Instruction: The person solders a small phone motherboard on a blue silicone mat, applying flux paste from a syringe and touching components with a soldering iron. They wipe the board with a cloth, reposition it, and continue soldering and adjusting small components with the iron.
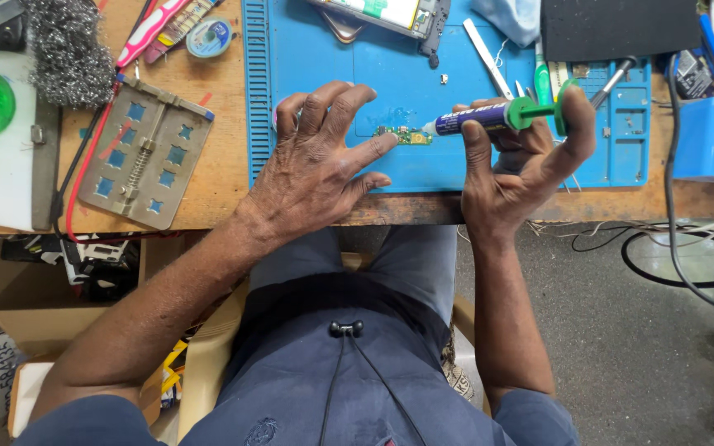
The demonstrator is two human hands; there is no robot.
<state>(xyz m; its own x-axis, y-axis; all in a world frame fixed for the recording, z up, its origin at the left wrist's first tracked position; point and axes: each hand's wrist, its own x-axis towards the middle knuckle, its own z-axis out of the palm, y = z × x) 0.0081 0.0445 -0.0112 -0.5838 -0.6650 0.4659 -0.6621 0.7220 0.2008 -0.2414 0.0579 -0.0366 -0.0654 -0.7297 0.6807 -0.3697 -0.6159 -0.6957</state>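
Head view is showing a person seated at a wooden bench [208, 198], working over a blue repair mat [324, 66]. The left hand [316, 165] is lying flat on the mat with fingers spread, the index fingertip pressing on the edge of a small green circuit board [411, 136] to pin it down. The right hand [518, 157] is gripping a purple syringe [477, 118] with a green flange — fingers wrapped around the barrel, thumb sitting on the green plunger end — and the nozzle tip is touching or just reaching the board's right end.

By my judgement the step in hand is dosing paste or flux from the syringe onto the board. What it calls for is a gentle thumb squeeze while the left finger is keeping the board from sliding — too much pressure would flood the small part.

A metal board holder [146, 149] is lying to the left, untouched.
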